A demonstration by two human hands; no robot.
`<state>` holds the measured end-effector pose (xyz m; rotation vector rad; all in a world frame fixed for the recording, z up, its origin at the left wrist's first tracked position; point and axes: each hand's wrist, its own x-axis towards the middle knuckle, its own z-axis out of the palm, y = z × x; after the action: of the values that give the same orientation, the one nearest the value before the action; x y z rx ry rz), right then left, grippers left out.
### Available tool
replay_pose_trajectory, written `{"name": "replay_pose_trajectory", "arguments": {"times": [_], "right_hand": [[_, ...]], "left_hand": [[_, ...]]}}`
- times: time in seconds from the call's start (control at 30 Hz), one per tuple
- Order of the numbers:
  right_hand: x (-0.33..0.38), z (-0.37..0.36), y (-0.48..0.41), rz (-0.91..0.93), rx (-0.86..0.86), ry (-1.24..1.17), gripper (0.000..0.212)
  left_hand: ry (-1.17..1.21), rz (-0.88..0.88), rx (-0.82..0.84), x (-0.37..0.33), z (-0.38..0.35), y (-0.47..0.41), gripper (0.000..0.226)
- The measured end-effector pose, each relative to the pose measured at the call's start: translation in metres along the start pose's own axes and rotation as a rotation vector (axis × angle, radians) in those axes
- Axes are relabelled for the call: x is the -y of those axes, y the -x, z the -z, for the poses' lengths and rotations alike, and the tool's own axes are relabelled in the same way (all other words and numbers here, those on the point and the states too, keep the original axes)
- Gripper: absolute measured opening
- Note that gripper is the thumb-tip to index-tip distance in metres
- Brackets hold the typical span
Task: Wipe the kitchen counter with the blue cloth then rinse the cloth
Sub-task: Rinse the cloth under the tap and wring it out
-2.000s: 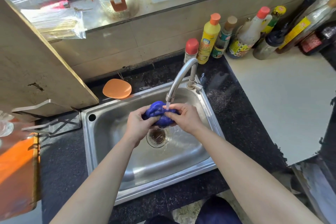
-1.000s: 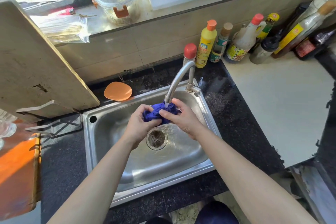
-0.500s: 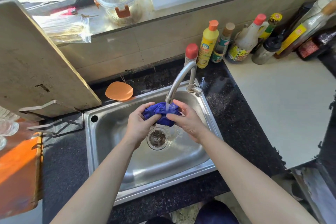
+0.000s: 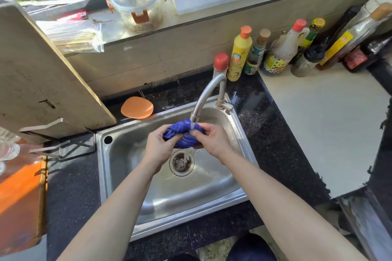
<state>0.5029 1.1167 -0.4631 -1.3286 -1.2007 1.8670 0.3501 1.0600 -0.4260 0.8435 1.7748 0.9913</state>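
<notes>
Blue cloth [image 4: 183,135]: bunched into a wet wad at centre frame, directly under the spout and above the drain [image 4: 181,162], clear of the basin floor.
Left hand [image 4: 158,148]: curled round the cloth's left end, thumb on top, fingers tucked beneath.
Right hand [image 4: 214,142]: closed on the right end, fingertips pinching folds right at the stream.
Faucet [image 4: 206,95]: running; thin stream striking the top of the wad.
Sink [image 4: 118,176]: steel basin filling mid-frame; water dropping from under the cloth towards the drain.
Counter [image 4: 275,133]: dark speckled stone around the basin, wet-looking patch just right of the faucet base.
Change: compared with half a second ago, wad worked into a tighter, more ridged lump and hands drawn a little closer; same spot under the spout as two seconds back.
Meaning: wiping apparently finished; rinse well under way, with kneading to flush the fabric.
Doubt: undersides of the fingers hidden, so twisting or plain rubbing hard to tell apart.
Left to do, by judgement: squeeze out, shut off the water.
</notes>
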Motion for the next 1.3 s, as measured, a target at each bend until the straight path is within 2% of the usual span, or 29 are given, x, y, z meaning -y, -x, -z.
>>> {"name": "replay_pose_trajectory", "arguments": {"times": [0.1,0.2,0.27,0.37,0.43,0.47,0.57,0.67,0.73,0.8,0.87,0.97,1.1,1.2,1.3], "right_hand": [[0.003,0.01,0.006,-0.021,0.006,-0.059,0.024],[0.004,0.024,0.009,-0.014,0.094,-0.073,0.062],[0.0,0.028,0.007,-0.008,0.115,-0.025,0.074],[-0.007,0.031,0.001,0.038,0.055,0.128,0.054],[-0.013,0.031,-0.001,0.01,0.054,0.181,0.044],[-0.018,0.031,-0.001,-0.009,0.058,0.206,0.042],[-0.02,0.036,0.004,-0.081,0.178,0.279,0.039],[-0.013,0.052,0.008,-0.18,0.3,0.243,0.052],[-0.008,0.057,0.006,-0.206,0.253,0.214,0.053],[-0.008,0.061,-0.003,-0.115,0.097,0.412,0.045],[-0.006,0.066,-0.012,-0.053,-0.033,0.662,0.048],[-0.001,0.074,-0.025,-0.027,-0.157,0.833,0.054],[-0.005,0.079,-0.034,-0.043,-0.246,1.002,0.062],[-0.011,0.086,-0.045,0.01,-0.246,1.016,0.069],[-0.013,0.091,-0.058,0.077,-0.254,1.009,0.063]], "left_hand": [[0.002,0.004,0.028,-0.005,-0.007,0.0,0.024],[0.049,0.057,0.157,-0.007,-0.01,0.002,0.035],[0.127,0.131,0.251,-0.007,-0.01,0.002,0.043],[0.266,0.216,0.227,-0.008,-0.013,0.004,0.024],[0.277,0.203,0.163,-0.005,-0.016,0.004,0.019],[0.279,0.194,0.147,-0.001,-0.017,0.004,0.023],[0.328,0.246,0.144,0.011,-0.018,0.001,0.059],[0.362,0.314,0.133,0.022,-0.023,0.001,0.066],[0.365,0.323,0.05,0.025,-0.03,0.003,0.059],[0.393,0.324,-0.036,0.026,-0.038,0.004,0.05],[0.434,0.311,-0.088,0.026,-0.042,0.005,0.045],[0.49,0.288,-0.125,0.025,-0.042,0.007,0.047],[0.456,0.277,-0.144,0.029,-0.038,0.01,0.054],[0.416,0.262,-0.189,0.034,-0.035,0.014,0.056],[0.417,0.26,-0.218,0.036,-0.034,0.018,0.056]]}}
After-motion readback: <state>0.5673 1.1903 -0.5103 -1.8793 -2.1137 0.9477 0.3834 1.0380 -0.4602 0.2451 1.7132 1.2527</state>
